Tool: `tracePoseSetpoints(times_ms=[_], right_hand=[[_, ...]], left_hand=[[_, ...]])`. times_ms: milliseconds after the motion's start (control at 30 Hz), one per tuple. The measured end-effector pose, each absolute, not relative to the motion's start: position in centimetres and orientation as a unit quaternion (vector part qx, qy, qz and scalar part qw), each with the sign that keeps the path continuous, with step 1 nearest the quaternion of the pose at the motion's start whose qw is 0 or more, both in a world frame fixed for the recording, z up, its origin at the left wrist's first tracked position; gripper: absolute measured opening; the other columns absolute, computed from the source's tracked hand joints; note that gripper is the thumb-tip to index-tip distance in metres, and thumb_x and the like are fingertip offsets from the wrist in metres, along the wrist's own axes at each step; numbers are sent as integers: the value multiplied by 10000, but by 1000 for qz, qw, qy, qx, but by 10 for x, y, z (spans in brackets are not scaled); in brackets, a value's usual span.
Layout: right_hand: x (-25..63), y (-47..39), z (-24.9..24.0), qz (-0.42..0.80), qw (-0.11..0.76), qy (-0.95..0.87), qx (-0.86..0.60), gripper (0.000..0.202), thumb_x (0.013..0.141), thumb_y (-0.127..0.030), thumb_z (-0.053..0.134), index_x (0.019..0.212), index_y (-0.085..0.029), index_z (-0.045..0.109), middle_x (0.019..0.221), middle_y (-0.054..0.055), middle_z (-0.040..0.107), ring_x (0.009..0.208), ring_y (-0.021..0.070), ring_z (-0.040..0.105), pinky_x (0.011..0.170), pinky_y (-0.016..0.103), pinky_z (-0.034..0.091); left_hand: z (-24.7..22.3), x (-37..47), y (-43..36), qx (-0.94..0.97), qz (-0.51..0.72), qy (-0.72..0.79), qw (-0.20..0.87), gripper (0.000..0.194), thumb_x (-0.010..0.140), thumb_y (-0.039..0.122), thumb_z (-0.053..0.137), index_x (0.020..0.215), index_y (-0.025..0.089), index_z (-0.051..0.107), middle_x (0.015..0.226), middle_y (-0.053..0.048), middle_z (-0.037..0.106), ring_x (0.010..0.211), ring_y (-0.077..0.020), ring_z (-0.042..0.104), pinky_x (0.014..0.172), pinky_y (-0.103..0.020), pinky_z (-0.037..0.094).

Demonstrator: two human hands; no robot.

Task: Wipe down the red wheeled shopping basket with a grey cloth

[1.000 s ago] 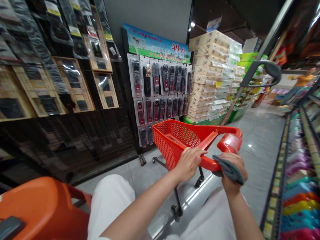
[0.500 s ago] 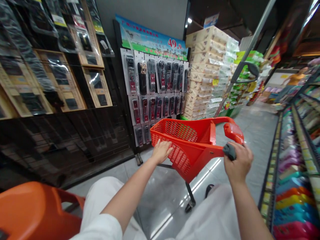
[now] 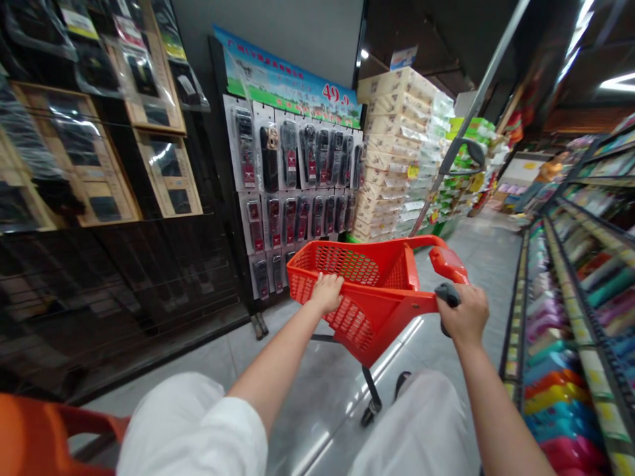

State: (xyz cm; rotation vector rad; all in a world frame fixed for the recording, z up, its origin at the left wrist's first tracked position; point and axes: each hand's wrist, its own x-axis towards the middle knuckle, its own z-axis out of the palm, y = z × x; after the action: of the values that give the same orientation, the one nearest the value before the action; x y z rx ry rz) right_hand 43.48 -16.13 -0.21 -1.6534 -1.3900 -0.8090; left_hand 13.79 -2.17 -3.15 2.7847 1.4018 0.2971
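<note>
A red plastic shopping cart (image 3: pixel 381 317) with perforated basket walls stands before me, and nothing shows inside the visible part of its basket. My left hand (image 3: pixel 327 293) is closed over the top rim of the near side wall, knuckles up. At the cart's right end, my right hand (image 3: pixel 466 314) wraps round the handle beside its dark grey grip (image 3: pixel 447 295). Much of that handle is hidden behind the fingers. One black caster wheel (image 3: pixel 371 411) shows below, close to my foot.
Packaged belts (image 3: pixel 317 155) hang on a display rack beyond the cart, with boxed goods on the dark wall at left. Stacked cartons (image 3: pixel 391 152) rise behind. Shelves of colourful packs (image 3: pixel 560 390) line the right. An orange plastic object (image 3: pixel 30 436) sits at lower left. A person (image 3: pixel 546 175) is far off.
My left hand has shifted along the rim toward the handle end. The cart sits slightly further left in view, and the orange object has slipped partly out at lower left.
</note>
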Motion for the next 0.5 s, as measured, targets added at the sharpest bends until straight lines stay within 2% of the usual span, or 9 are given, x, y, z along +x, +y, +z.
tracePoseSetpoints(times_ms=[100, 200, 367, 500], right_hand=[[451, -157, -3, -310, 425, -538, -659, 165, 759, -364, 529, 717, -215, 583, 723, 60, 642, 788, 253, 585, 826, 384, 436], [468, -144, -7, -300, 454, -505, -670, 158, 741, -345, 514, 752, -210, 593, 837, 90, 673, 905, 272, 611, 933, 434, 433], [477, -113, -14, -268, 504, -435, -696, 175, 668, -294, 564, 809, -201, 610, 1061, 131, 666, 1080, 298, 587, 1038, 486, 401], [465, -92, -14, -228, 520, -405, -716, 226, 700, -252, 558, 904, -193, 637, 1184, 129, 631, 1158, 290, 548, 1081, 483, 375]], left_hand=[[-30, 134, -40, 896, 102, 432, -4, 351, 932, 302, 457, 1245, 168, 539, 1222, -121, 607, 1200, -262, 529, 1158, -507, 249], [-29, 137, -66, 899, 103, 426, -4, 326, 947, 268, 425, 1231, 177, 556, 1155, -105, 636, 1148, -256, 558, 1117, -486, 323], [-35, 146, -114, 891, 117, 438, 0, 518, 912, 232, 479, 1408, 88, 427, 1277, -171, 601, 1208, -284, 539, 1135, -475, 317], [-33, 147, -140, 895, 102, 431, 58, 621, 895, 233, 520, 1464, 46, 357, 1431, -205, 506, 1328, -289, 471, 1176, -444, 278]])
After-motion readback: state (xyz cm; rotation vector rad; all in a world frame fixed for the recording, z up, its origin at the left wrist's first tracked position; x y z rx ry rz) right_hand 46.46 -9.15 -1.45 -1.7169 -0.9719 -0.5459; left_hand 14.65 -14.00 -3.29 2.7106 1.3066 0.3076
